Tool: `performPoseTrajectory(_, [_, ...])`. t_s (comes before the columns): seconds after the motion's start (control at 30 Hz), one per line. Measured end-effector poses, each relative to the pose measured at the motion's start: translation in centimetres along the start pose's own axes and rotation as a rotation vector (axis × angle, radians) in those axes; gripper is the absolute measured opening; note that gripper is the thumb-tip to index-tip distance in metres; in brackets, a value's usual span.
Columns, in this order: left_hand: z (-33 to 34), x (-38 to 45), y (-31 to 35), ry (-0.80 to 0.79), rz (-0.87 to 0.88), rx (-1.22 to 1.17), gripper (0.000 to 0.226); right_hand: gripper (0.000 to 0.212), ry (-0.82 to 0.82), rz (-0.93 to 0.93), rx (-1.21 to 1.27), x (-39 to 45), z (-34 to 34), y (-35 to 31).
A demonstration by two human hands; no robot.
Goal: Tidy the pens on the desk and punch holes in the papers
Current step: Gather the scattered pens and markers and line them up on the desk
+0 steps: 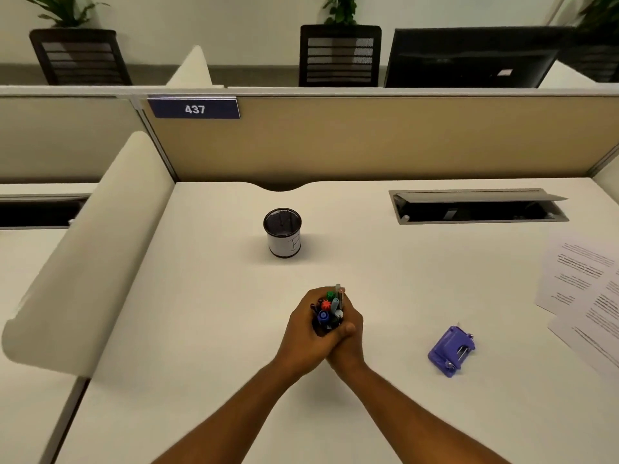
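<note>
While both hands meet at the middle of the counter (207, 296), here's the layout left to right. Far left: a rounded cream divider (93, 249) runs along the counter's left edge, neighbouring desk beyond it. Back wall is a tan partition (385, 139) with a blue number plate (194, 109) reading 437 at its upper left.

Centre-back: black mesh cup (283, 232), upright, white paper label wrapped round it with a handwritten mark. Looks to hold nothing, though the mesh is dark. It stands well apart from the hands, further from the person.

Centre: left hand (306, 336) and right hand (348, 339) are pressed together, fingers curled round one bundle of pens (330, 308). Pens stand roughly upright, ends poking out above the fingers: green, red and blue caps, plus a grey or clear barrel standing tallest. Can't count them. Whether the lower tips touch the counter is hidden by the hands.

Right of the hands: purple hole punch (450, 350), sitting at an angle on the counter, nothing touching it. Behind it, a cable tray (479, 205) is recessed in the counter, its flap raised.

Far right: printed papers (582, 289), several sheets overlapping, skewed, running off the frame edge. Near the punch, not touching it.
</note>
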State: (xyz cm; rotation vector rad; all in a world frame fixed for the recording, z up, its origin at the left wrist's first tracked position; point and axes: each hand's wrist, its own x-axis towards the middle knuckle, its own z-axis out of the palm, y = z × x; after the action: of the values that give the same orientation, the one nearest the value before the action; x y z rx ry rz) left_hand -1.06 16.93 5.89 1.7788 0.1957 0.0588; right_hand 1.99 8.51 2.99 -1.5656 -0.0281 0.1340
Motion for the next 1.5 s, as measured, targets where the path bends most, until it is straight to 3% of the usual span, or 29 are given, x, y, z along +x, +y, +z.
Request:
performPoseTrajectory(0.2, [0.1,1.4,-1.7,-0.027,-0.126,-0.044,0.053,0.032,0.028,0.033,-0.117,0.8,0.2,3.1])
performPoseTrajectory(0.37, [0.4,2.4,-3.3,-0.002,-0.286,-0.094,0.053,0.01,-0.043,-0.027,-0.33,1.5,0.1,4.3])
performPoseTrajectory(0.47, [0.7,3.1,-3.5,0.022,-0.306,-0.076,0.045,0.008,-0.046,0.002,-0.41,2.2,0.3,5.1])
performPoseTrajectory(0.63, [-0.1,4.2,-4.1,0.187,-0.355,0.079,0.035,0.015,-0.092,0.295,-0.178,2.5,2.5,4.5])
performPoseTrajectory(0.7, [-1.1,4.3,-4.3,0.219,-0.436,0.075,0.029,0.031,-0.067,0.436,-0.15,2.1,4.1,4.1])
performPoseTrajectory(0.8, [-2.9,4.0,-4.8,0.244,-0.541,0.042,0.037,0.04,-0.025,0.589,-0.143,1.6,6.0,3.8])
performPoseTrajectory(0.9, [-4.8,3.7,-5.3,0.237,-0.58,-0.002,0.047,0.033,-0.088,0.49,-0.387,1.3,7.1,3.4])
performPoseTrajectory(0.97, [-5.9,3.2,-5.3,0.226,-0.596,-0.047,0.041,0.025,-0.115,0.41,-0.568,1.5,7.5,3.0])
performPoseTrajectory(1.27, [-8.4,2.3,-5.9,0.265,-0.52,0.116,0.017,0.055,-0.173,0.331,-0.73,1.5,8.5,2.8])
performPoseTrajectory(1.5, [-9.4,1.3,-7.3,0.286,-0.405,0.395,0.012,0.056,-0.187,0.236,-0.877,1.3,7.6,3.6])
